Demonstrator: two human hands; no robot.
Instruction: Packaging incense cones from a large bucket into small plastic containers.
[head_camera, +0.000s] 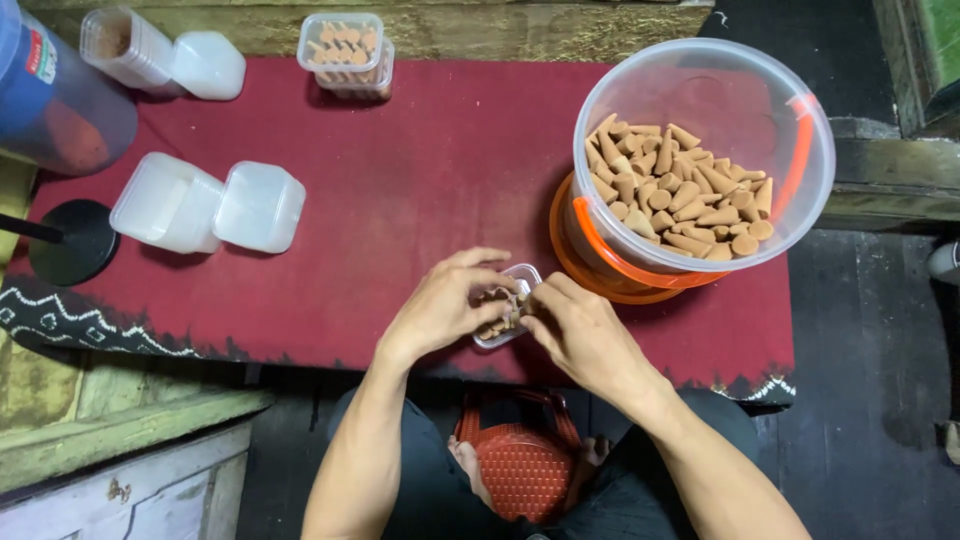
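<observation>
At the far left of the bench (400, 160), on its red cloth, lay an empty clear box with its lid hinged open (205, 205), well apart from the work. Behind it, near the back edge, stood a filled box of cones (345, 50), closed.

The left hand (440, 305) cupped the near side of the small clear box (510, 310) at the front edge of the cloth, its grip curled around the rim and steadying it. The right hand (580, 330) met it from the other side, fingertips pinched over the brown cones (497, 298) inside; whether a cone was actually between them I cannot tell.

To do this well, the left hand probably needed to keep the box flat and unmoving while the right set cones upright and close together, without crushing the tips.

Just beside the box, to the right, stood the big clear bucket (790, 110) of loose cones, with its orange handle.
</observation>
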